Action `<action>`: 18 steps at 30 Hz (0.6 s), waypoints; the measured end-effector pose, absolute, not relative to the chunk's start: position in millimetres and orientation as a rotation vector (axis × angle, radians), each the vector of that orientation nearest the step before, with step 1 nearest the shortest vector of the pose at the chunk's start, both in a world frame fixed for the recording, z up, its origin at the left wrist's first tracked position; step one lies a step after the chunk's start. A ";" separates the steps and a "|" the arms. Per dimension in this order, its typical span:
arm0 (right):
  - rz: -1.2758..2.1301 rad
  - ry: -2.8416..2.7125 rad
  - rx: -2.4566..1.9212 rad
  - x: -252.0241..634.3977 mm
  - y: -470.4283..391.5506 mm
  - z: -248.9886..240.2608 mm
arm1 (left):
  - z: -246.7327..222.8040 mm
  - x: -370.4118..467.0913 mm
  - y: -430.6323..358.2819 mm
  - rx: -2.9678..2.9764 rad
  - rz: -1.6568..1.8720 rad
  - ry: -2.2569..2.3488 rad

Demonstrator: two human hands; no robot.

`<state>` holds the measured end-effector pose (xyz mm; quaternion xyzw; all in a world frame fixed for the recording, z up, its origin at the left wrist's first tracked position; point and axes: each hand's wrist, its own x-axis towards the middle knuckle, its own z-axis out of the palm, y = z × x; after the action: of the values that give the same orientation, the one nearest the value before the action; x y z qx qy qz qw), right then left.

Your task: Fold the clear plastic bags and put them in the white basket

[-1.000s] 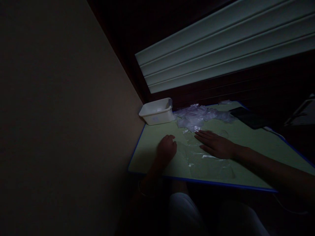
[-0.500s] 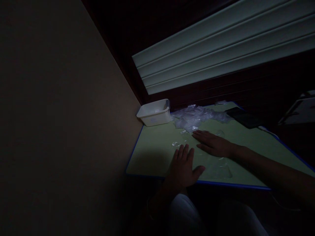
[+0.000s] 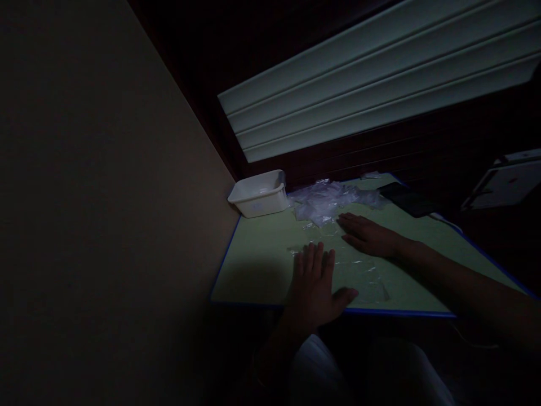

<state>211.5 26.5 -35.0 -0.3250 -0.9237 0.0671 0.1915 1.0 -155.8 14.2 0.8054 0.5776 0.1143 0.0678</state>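
A clear plastic sheet or bag [image 3: 363, 282] lies on the pale green table [image 3: 257, 248]; its full outline is hard to make out in the dim light. My left hand [image 3: 315, 287] rests over its left part, palm down with fingers spread and thumb out to the right. Farther back, my right hand [image 3: 367, 234] lies flat with fingers stretched toward the left, holding nothing. Just beyond its fingertips is a crumpled heap of clear plastic bags [image 3: 323, 202].
In the back left corner, by the wall, stands a white plastic bin [image 3: 260, 202]. A dark flat object [image 3: 408, 199] lies at the back right edge. Louvred panels [image 3: 338, 90] rise behind the table. A pale boxy object [image 3: 505, 183] is farther right.
My right hand has moved slightly back, away from my left hand, and more of the clear plastic shows between them. The whole view has shifted a little.
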 end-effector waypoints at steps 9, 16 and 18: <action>0.199 -2.554 -0.905 211.8 23.8 -35.4 | 22.9 29.2 -158.7 2.373 0.146 1.751; 0.098 -2.563 -1.026 216.9 28.2 -34.2 | 20.3 25.3 -159.0 2.336 0.144 1.702; 0.041 -2.537 -1.080 223.0 31.2 -29.4 | 19.9 25.4 -158.6 2.341 0.127 1.699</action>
<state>223.0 31.2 -29.4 -0.3845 -0.9031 0.0146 0.1909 25.4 -158.6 19.9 0.8025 0.5822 0.0434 0.1227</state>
